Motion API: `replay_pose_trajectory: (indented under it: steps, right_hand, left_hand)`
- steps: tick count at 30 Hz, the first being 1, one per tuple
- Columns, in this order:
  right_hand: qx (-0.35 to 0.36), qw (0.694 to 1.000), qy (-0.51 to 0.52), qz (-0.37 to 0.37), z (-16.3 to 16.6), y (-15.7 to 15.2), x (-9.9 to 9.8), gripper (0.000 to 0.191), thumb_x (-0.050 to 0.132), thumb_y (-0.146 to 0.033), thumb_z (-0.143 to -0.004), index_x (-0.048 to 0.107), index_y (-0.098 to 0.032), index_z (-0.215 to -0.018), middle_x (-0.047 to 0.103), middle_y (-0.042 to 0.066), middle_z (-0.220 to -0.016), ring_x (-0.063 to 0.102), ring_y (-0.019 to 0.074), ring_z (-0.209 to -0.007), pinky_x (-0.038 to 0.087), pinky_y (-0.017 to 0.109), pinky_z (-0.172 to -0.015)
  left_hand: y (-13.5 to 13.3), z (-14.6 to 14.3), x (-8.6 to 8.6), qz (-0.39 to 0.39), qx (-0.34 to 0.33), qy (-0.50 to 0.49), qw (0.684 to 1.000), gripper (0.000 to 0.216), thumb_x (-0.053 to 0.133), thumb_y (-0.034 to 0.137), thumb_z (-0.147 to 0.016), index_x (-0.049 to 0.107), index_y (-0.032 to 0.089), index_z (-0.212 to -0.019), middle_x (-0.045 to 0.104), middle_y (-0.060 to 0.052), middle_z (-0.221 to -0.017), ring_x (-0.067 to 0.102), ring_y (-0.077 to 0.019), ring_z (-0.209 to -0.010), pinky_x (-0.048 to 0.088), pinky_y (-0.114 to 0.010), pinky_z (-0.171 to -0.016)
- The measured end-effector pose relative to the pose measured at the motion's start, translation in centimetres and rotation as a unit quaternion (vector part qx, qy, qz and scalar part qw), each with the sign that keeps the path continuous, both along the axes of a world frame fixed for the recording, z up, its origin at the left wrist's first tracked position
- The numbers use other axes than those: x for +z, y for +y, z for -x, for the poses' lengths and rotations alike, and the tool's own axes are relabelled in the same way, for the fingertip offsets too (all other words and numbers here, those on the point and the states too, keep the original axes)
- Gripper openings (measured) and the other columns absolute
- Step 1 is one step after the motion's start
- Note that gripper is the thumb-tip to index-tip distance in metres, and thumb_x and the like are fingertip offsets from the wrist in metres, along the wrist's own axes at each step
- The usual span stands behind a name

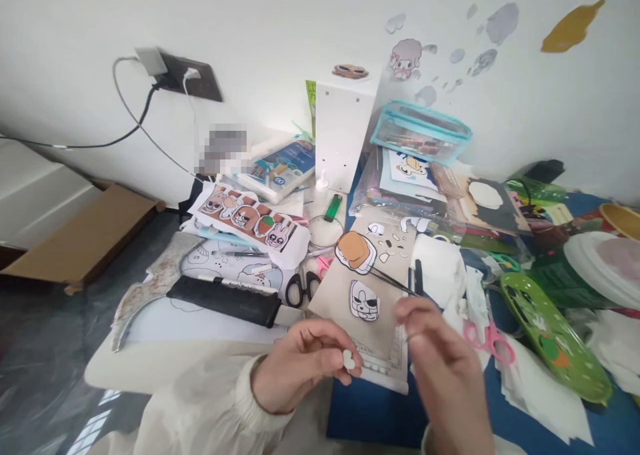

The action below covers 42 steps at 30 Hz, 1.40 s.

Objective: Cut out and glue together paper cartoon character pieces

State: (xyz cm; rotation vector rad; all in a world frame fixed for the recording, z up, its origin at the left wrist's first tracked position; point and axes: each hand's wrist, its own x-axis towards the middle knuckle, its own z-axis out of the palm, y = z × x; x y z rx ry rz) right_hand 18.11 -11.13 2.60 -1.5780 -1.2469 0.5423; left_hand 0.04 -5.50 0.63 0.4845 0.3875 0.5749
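Note:
My left hand [315, 355] pinches a small white paper cutout [349, 359] with rounded lobes between thumb and fingers. Smeared by motion, my right hand [440, 355] is to its right with fingers curled. Just beyond those fingers are dark, thin tweezers [395, 281]; whether the hand touches them I cannot tell. Under the tweezers' far end, an orange-and-white cartoon cutout [356, 251] lies on a beige board [333, 295]. A cartoon face cutout [365, 301] lies nearer me on this board, and several tiny black and white paper pieces [387, 243] lie farther back.
Left of the board are black-handled scissors [302, 288], a black-handled tool [223, 299] and a printed cartoon strip [250, 221]. A green lighter [333, 207] lies behind. Pink scissors [490, 341] and a green tin [553, 338] are at right. A white box [345, 135] stands against the wall.

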Motion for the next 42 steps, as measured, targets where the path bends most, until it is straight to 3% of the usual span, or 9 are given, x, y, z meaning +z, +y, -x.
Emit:
replay_pose_trajectory:
  steps: [3, 6, 12, 16, 21, 25, 28, 36, 42]
  right_hand:
    - [-0.073, 0.995, -0.063, 0.021, -4.5, 2.7, -1.2, 0.013, 0.058, -0.035, -0.084, 0.06, -0.024, -0.077, 0.06, 0.005, -0.103, 0.054, 0.0233, -0.101, 0.041, 0.04, -0.088]
    - [-0.049, 0.989, -0.122, 0.064, -7.5, 5.5, -2.5, 0.011, 0.065, -0.035, -0.076, 0.068, -0.025, -0.072, 0.062, 0.005, -0.099, 0.05, 0.0261, -0.099, 0.037, 0.044, -0.091]
    - [-0.031, 0.975, -0.2, 0.092, -8.2, 7.0, -4.0, 0.016, 0.067, -0.036, -0.073, 0.071, -0.022, -0.077, 0.056, 0.004, -0.091, 0.047, 0.0238, -0.094, 0.034, 0.046, -0.09]
    - [-0.06, 0.973, -0.21, 0.073, -8.4, 6.3, -3.3, 0.02, 0.063, -0.041, -0.077, 0.071, -0.026, -0.09, 0.057, 0.005, -0.093, 0.05, 0.025, -0.093, 0.038, 0.043, -0.087]
    - [-0.092, 0.975, -0.201, 0.023, -6.0, 2.7, -0.7, 0.018, 0.052, -0.037, -0.088, 0.065, -0.025, -0.091, 0.059, 0.006, -0.096, 0.054, 0.0224, -0.088, 0.043, 0.037, -0.075]
    - [0.038, 0.98, -0.193, -0.009, -0.9, -0.2, 0.6, 0.012, 0.061, -0.033, -0.084, 0.065, -0.028, -0.094, 0.061, 0.003, -0.098, 0.06, 0.0199, -0.091, 0.048, 0.033, -0.078]
    - [0.137, 0.969, -0.198, -0.056, 2.1, -0.6, 0.9, 0.022, 0.059, -0.022, -0.086, 0.062, -0.026, -0.108, 0.06, 0.006, -0.102, 0.059, 0.0202, -0.094, 0.05, 0.033, -0.078]
    - [0.159, 0.955, -0.229, -0.097, 3.2, 0.0, 0.6, 0.012, 0.059, -0.017, -0.086, 0.067, -0.023, -0.094, 0.06, 0.005, -0.092, 0.057, 0.0181, -0.085, 0.051, 0.03, -0.07]
    - [0.111, 0.943, -0.299, -0.1, 2.5, 1.8, -1.9, 0.015, 0.058, -0.02, -0.087, 0.069, -0.022, -0.096, 0.059, 0.007, -0.091, 0.054, 0.0209, -0.087, 0.048, 0.038, -0.077]
  left_hand:
    - [0.4, 0.1, 0.2, -0.009, 0.027, 0.037, 0.999, 0.013, 0.081, 0.026, -0.069, 0.074, 0.017, -0.076, 0.072, -0.002, -0.07, 0.066, -0.0083, -0.063, 0.052, -0.013, -0.055]
    - [0.6, 0.4, 0.1, -0.01, 0.043, 0.073, 0.996, 0.016, 0.082, 0.027, -0.067, 0.073, 0.016, -0.075, 0.072, -0.002, -0.069, 0.065, -0.0085, -0.063, 0.05, -0.013, -0.055]
    - [0.6, 0.6, -0.4, -0.02, 0.068, 0.083, 0.994, 0.017, 0.082, 0.028, -0.067, 0.073, 0.017, -0.075, 0.072, -0.002, -0.072, 0.065, -0.0082, -0.063, 0.05, -0.013, -0.056]
    - [0.8, 0.8, -0.3, -0.046, 0.088, 0.09, 0.991, 0.017, 0.08, 0.029, -0.071, 0.073, 0.019, -0.082, 0.072, -0.002, -0.076, 0.065, -0.0083, -0.065, 0.05, -0.014, -0.058]
    - [1.3, 1.2, 0.0, -0.113, 0.126, 0.141, 0.975, 0.017, 0.078, 0.03, -0.072, 0.072, 0.016, -0.08, 0.072, -0.003, -0.078, 0.064, -0.0098, -0.069, 0.05, -0.017, -0.062]
    - [1.3, 1.1, -0.1, -0.13, 0.128, 0.156, 0.971, 0.021, 0.077, 0.031, -0.073, 0.07, 0.014, -0.084, 0.072, -0.004, -0.078, 0.063, -0.0112, -0.068, 0.05, -0.02, -0.063]
    - [0.7, 0.9, -0.1, -0.137, 0.119, 0.155, 0.971, 0.026, 0.077, 0.032, -0.073, 0.066, 0.014, -0.088, 0.071, -0.003, -0.075, 0.063, -0.0108, -0.066, 0.05, -0.021, -0.063]
    - [-1.0, 1.1, -0.1, -0.199, 0.118, 0.191, 0.954, 0.036, 0.074, 0.043, -0.072, 0.059, 0.014, -0.088, 0.068, -0.004, -0.074, 0.063, -0.0138, -0.065, 0.051, -0.026, -0.065]
    - [-1.3, 3.7, -1.3, -0.29, 0.225, 0.316, 0.875, 0.021, 0.061, 0.037, -0.086, 0.061, 0.018, -0.094, 0.069, -0.006, -0.093, 0.061, -0.0178, -0.087, 0.044, -0.028, -0.08]
